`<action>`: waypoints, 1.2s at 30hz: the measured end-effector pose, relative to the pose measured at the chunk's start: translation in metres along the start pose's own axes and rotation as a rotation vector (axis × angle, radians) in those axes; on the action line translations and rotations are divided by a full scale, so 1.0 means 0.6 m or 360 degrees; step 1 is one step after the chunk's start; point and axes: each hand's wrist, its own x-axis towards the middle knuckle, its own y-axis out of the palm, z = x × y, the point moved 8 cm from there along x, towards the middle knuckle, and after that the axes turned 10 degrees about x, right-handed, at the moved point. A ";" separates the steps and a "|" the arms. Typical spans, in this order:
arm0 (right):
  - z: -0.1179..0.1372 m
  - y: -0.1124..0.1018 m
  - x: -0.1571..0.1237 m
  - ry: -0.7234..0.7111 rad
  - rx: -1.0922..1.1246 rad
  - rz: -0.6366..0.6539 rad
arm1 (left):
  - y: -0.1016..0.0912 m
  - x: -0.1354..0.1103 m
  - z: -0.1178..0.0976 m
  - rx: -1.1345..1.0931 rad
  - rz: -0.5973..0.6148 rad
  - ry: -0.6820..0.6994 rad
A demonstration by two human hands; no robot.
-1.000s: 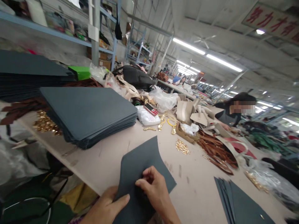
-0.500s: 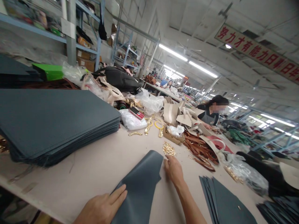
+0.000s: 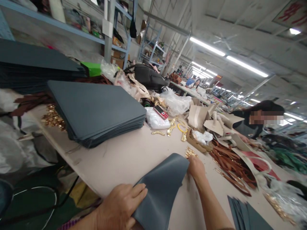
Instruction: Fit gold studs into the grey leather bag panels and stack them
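Note:
A dark blue-grey leather-like panel [image 3: 163,188] lies bent over the table in front of me. My left hand [image 3: 124,203] grips its left edge, fingers flat on top and the thumb low at the edge. At the panel's far right corner is my right hand [image 3: 197,167], fingers curled against the small pile of gold metal pieces [image 3: 190,152]. The back of that hand hides its fingertips, so whatever they pinch cannot be made out. Left of the panel stands a thick stack of similar dark panels [image 3: 100,108].
Beyond the pile are a cardboard tray [image 3: 199,143], brown straps [image 3: 232,163], gold chains [image 3: 171,127] and a red phone [image 3: 161,112] on a white bag. More dark pieces [image 3: 247,214] lie at lower right. The table edge [image 3: 79,171] runs along the left. A person [image 3: 254,124] sits across.
The view has swung left, so the scene sits farther right. My left hand remains on the panel. My right hand has reached slightly forward to the gold pieces, covering part of the pile.

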 end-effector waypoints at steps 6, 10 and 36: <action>-0.023 -0.047 -0.013 0.0192 0.0230 -0.0064 | -0.006 -0.005 0.002 -0.0030 -0.0098 0.0011; 0.009 -0.088 -0.089 0.0144 0.0908 -0.0265 | -0.015 -0.005 -0.001 -0.0021 -0.0108 0.0048; 0.283 0.052 -0.211 0.0003 0.1303 0.1111 | -0.021 -0.005 -0.003 -0.0062 -0.0132 0.0044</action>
